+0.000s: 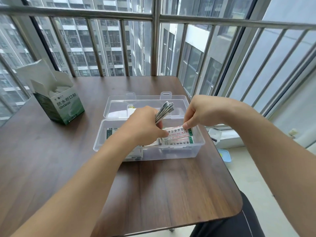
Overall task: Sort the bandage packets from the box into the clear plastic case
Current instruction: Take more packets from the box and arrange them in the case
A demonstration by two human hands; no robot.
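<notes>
From the head view, the left hand (145, 122) reaches into the clear plastic case (148, 147), its fingers curled round a stack of bandage packets (164, 111) that stands up on edge and fans out just above the knuckles. The thumb of that hand reaches down toward the white packets (177, 136) lying flat in the right part of the case. The right hand (200, 112) comes in from the other side, its thumb and forefinger pinching the far end of the topmost flat packet; the remaining fingers are tucked under and mostly hidden. More packets lie in the case to the left of and beneath the left wrist, partly covered. The case's open lid (145, 104) leans back just beyond both sets of fingers. Well off to the left of the left fingers, the green and white box (66, 106) stands on the dark wooden desk (51, 151) with its flaps open and white packets showing inside.
</notes>
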